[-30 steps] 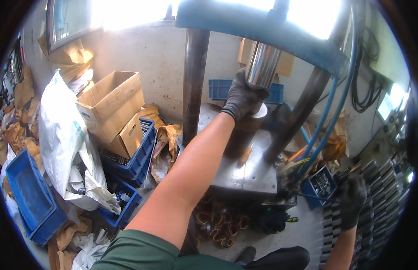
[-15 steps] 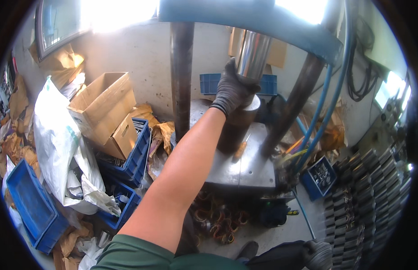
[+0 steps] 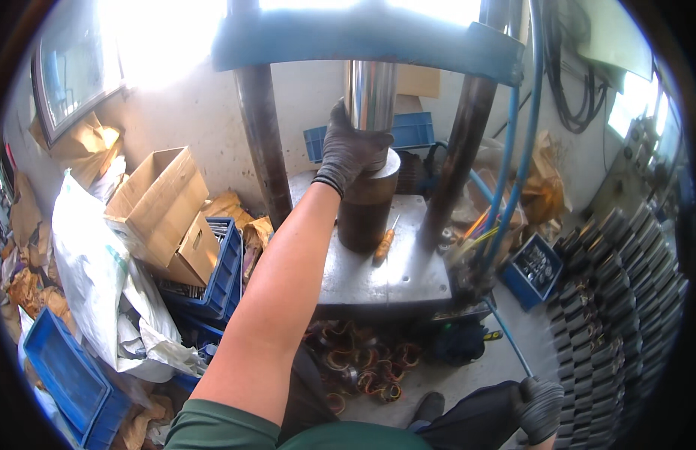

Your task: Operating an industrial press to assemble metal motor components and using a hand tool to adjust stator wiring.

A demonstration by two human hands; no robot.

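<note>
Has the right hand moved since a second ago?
Yes. The right hand has dropped from beside the small blue bin to low by the knee; the left hand grips the cylinder.
</note>
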